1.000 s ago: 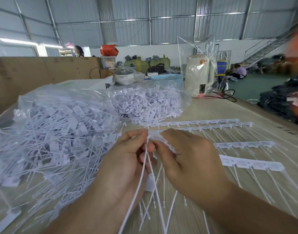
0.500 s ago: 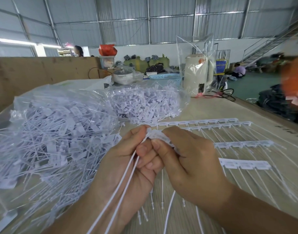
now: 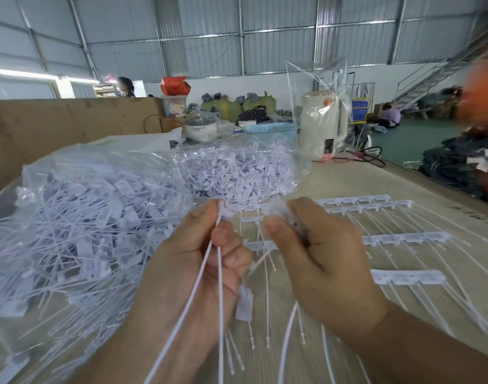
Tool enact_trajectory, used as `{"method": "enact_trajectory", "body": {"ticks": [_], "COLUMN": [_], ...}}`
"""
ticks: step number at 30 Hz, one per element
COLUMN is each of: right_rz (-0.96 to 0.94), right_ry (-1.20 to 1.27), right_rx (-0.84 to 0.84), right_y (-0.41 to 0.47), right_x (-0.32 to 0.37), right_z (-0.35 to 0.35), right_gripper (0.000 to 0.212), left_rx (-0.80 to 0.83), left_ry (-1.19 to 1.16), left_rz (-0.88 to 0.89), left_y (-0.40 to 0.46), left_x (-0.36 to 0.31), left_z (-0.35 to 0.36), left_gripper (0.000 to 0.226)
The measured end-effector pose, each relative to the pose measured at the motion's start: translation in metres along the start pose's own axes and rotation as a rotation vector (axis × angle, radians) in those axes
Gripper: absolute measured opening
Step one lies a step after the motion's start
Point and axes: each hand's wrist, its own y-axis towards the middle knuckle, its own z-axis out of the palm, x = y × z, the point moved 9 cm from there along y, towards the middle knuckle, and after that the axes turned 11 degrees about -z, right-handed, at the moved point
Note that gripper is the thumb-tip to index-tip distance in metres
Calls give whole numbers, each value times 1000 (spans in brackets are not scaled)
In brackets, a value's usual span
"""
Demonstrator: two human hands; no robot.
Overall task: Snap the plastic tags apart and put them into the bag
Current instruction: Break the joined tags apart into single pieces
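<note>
From the head view, our left hand point(image 3: 198, 261) pinches two freed tags point(image 3: 220, 261); our right hand point(image 3: 314, 253) clamps the remaining strip point(image 3: 278, 210). We should bend sharply at the joint, then drop singles into the near-left bag point(image 3: 79, 217) on the bench point(image 3: 375, 184).

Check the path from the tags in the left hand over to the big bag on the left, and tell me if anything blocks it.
Nothing visible does. The left hand pinches loose separated tags, and the big bag lies directly beside it on the left with nothing between them. The bag's opening is not discernible here. The right hand holds the remaining strip on the other side.
</note>
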Motion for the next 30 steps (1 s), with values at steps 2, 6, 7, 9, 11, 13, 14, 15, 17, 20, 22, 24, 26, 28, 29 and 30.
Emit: {"method": "enact_trajectory", "body": {"ticks": [2,6,7,9,11,13,14,15,17,20,22,24,26,28,29,30], "right_rz": [-13,-12,-19,-13,16,38,45,50,67,103,117,119,128,142,142,138], "right_ry": [56,125,122,107,81,57,50,45,35,64,79,53,13,-27,-37,-37], "right_rx": [145,323,352,403,453,496,513,527,544,546,571,583,585,612,630,645], "right_y": [-3,-9,-10,-12,-13,-15,-15,-16,-17,-16,-15,-13,-11,-12,-13,-13], "right_x": [0,1,1,-2,-8,-13,-14,-15,-17,-19,-18,-19,-24,-29,-31,-32], "right_z": [11,27,29,32,34,36,37,38,38,38,38,35,30,29,30,31], "right_gripper": [20,32,37,43,51,57,59,60,62,60,52,34,30,36,37,38], "left_rx": [-145,-246,-243,-232,-226,-215,-196,-171,-141,-144,-152,-172,-224,-242,-232,-219], "left_ry": [106,580,647,753,866,978,1018,1067,1142,1095,1083,1062,1028,1039,1067,1091], "left_rz": [73,160,173,200,242,251,239,225,187,163,156,175,198,187,178,165], "left_y": [-2,-6,-6,-7,-8,-10,-10,-10,-8,-5,-4,-3,-3,-2,-1,-1], "left_x": [-8,-13,-14,-17,-20,-20,-17,-14,-6,-7,-8,-10,-18,-21,-21,-19], "left_z": [-12,-10,-8,-5,-1,2,4,6,8,5,5,2,-4,-9,-9,-8], "left_gripper": [9,6,8,11,15,20,19,17,11,11,11,17,15,11,12,10]}}
